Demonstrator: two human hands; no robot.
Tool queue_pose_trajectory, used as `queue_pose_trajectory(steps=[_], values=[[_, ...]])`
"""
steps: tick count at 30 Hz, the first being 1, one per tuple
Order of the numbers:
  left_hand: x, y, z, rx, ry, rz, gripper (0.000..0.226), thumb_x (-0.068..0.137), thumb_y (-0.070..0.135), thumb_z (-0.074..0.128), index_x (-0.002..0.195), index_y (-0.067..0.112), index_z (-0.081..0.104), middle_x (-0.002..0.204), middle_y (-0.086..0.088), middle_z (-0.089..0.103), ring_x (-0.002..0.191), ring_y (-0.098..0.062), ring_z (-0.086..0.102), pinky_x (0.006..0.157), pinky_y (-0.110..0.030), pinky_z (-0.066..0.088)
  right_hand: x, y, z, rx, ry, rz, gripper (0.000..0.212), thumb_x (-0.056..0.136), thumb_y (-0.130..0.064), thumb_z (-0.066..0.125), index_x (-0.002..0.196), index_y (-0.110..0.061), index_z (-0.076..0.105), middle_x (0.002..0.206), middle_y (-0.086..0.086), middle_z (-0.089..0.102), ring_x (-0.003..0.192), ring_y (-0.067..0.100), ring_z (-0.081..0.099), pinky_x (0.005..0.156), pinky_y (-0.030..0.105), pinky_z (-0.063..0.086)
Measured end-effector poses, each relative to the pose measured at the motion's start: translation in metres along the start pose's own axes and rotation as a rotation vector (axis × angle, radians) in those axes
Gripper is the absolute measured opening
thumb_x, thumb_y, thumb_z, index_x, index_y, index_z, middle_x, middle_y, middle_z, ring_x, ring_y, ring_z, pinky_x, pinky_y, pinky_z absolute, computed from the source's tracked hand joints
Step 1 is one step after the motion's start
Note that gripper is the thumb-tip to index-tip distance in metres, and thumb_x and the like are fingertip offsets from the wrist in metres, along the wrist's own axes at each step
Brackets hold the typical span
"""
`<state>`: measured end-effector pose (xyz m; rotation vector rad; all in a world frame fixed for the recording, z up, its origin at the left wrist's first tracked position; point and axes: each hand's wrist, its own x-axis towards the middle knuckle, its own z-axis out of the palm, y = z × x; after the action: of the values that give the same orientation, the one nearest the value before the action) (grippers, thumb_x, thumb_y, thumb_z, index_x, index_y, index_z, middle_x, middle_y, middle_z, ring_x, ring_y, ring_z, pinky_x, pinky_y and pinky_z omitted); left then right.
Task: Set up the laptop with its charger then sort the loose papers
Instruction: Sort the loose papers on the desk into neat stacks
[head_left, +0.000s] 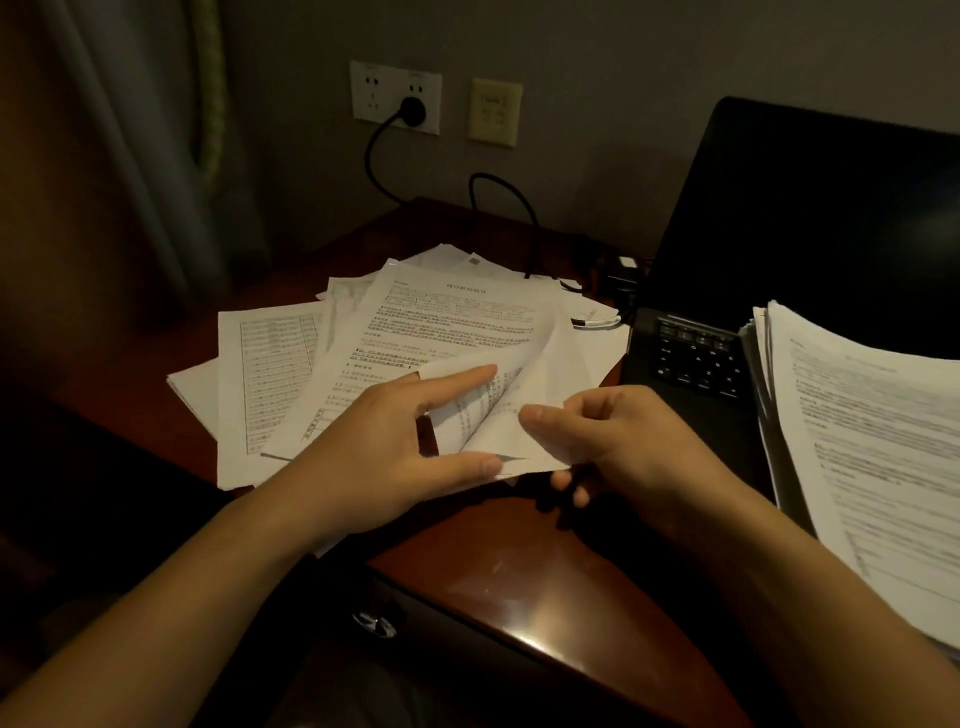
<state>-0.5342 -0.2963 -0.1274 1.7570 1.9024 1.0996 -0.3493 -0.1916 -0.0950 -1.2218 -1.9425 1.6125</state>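
The reddish desk (519, 561) carries scattered loose papers (270, 374), an open laptop (691, 358) and a black cable (535, 239).

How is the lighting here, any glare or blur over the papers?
Head view: dim, warm light overall, with the left edge nearly black. Head view: a glare patch sits on the near edge of the desk. Head view: the print on the loose papers is too soft to read, and the laptop screen is plain black.
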Motion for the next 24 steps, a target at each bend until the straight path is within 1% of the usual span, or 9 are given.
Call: queue_pose_trajectory(steps=[3, 6, 8, 10, 12, 14, 17, 20, 24], values=[[-0.002, -0.004, 0.000, -0.006, 0.015, -0.007, 0.067, 0.076, 0.059, 0.069, 0.139, 0.057, 0.045, 0.131, 0.039, 0.039, 0.110, 0.036, 0.027, 0.093, -0.004, 0.030, 0.000, 0.001, 0.001, -0.021, 0.013, -0.014, 0.045, 0.088, -0.037, 0.073, 0.088, 0.008, 0.066, 0.062, 0.016, 0.068, 0.044, 0.019, 0.056, 0.042, 0.022, 0.048], [-0.002, -0.002, 0.000, -0.081, 0.042, -0.017, 0.047, 0.089, 0.046, 0.064, 0.134, 0.053, 0.053, 0.126, 0.045, 0.045, 0.113, 0.032, 0.038, 0.091, -0.003, 0.038, 0.000, -0.001, -0.006, 0.060, -0.085, 0.025, 0.031, 0.093, -0.027, 0.068, 0.088, 0.004, 0.067, 0.070, 0.016, 0.069, 0.054, 0.017, 0.063, 0.046, 0.021, 0.050], [-0.003, 0.001, 0.001, -0.165, 0.055, -0.023, 0.032, 0.100, 0.032, 0.056, 0.127, 0.049, 0.061, 0.117, 0.031, 0.065, 0.107, 0.009, 0.060, 0.082, -0.015, 0.053, 0.001, 0.000, -0.011, 0.100, -0.139, 0.033, 0.023, 0.094, -0.019, 0.066, 0.081, -0.001, 0.065, 0.072, 0.013, 0.068, 0.063, 0.015, 0.069, 0.049, 0.020, 0.052], [-0.004, 0.004, 0.002, -0.207, 0.093, -0.039, 0.039, 0.104, 0.028, 0.051, 0.134, 0.052, 0.054, 0.108, 0.017, 0.070, 0.093, -0.013, 0.070, 0.068, -0.031, 0.059, 0.002, 0.001, -0.011, 0.107, -0.136, 0.030, 0.024, 0.094, -0.018, 0.067, 0.075, -0.005, 0.062, 0.070, 0.012, 0.067, 0.062, 0.015, 0.069, 0.050, 0.020, 0.052], [-0.004, 0.004, 0.002, -0.217, 0.108, -0.065, 0.061, 0.102, 0.027, 0.055, 0.141, 0.067, 0.031, 0.098, 0.024, 0.069, 0.086, -0.020, 0.070, 0.059, -0.031, 0.058, 0.003, 0.002, -0.009, 0.099, -0.109, 0.022, 0.023, 0.092, -0.019, 0.070, 0.076, -0.004, 0.062, 0.067, 0.013, 0.067, 0.056, 0.013, 0.066, 0.049, 0.020, 0.051], [-0.004, 0.003, 0.001, -0.213, 0.102, -0.054, 0.070, 0.101, 0.024, 0.057, 0.136, 0.076, 0.025, 0.103, 0.032, 0.066, 0.092, -0.015, 0.070, 0.065, -0.034, 0.062, 0.003, 0.002, -0.007, 0.099, -0.087, 0.009, 0.023, 0.091, -0.021, 0.071, 0.080, -0.002, 0.063, 0.067, 0.015, 0.066, 0.050, 0.012, 0.063, 0.048, 0.020, 0.050], [-0.004, 0.001, 0.001, -0.120, 0.079, -0.003, 0.060, 0.101, 0.012, 0.054, 0.122, 0.069, 0.054, 0.101, 0.023, 0.064, 0.084, 0.006, 0.060, 0.065, -0.010, 0.049, 0.004, 0.004, -0.006, 0.121, -0.074, -0.039, 0.027, 0.092, -0.022, 0.069, 0.087, 0.005, 0.065, 0.070, 0.018, 0.064, 0.049, 0.013, 0.063, 0.048, 0.021, 0.051], [-0.004, 0.003, 0.002, -0.053, 0.008, 0.000, 0.035, 0.091, 0.039, 0.066, 0.115, 0.063, 0.057, 0.102, 0.032, 0.057, 0.101, 0.020, 0.049, 0.078, 0.000, 0.038, 0.002, 0.001, -0.004, 0.112, -0.073, -0.096, 0.033, 0.097, -0.023, 0.062, 0.097, 0.009, 0.067, 0.080, 0.021, 0.068, 0.058, 0.016, 0.068, 0.050, 0.023, 0.054], [-0.002, 0.000, 0.002, 0.004, 0.058, 0.012, 0.057, 0.072, 0.061, 0.065, 0.127, 0.055, 0.053, 0.114, 0.037, 0.048, 0.107, 0.035, 0.035, 0.084, 0.007, 0.030, -0.001, -0.002, -0.012, 0.133, -0.108, -0.094, 0.012, 0.097, -0.009, 0.060, 0.102, -0.012, 0.071, 0.086, 0.005, 0.076, 0.073, 0.020, 0.074, 0.054, 0.027, 0.056]])
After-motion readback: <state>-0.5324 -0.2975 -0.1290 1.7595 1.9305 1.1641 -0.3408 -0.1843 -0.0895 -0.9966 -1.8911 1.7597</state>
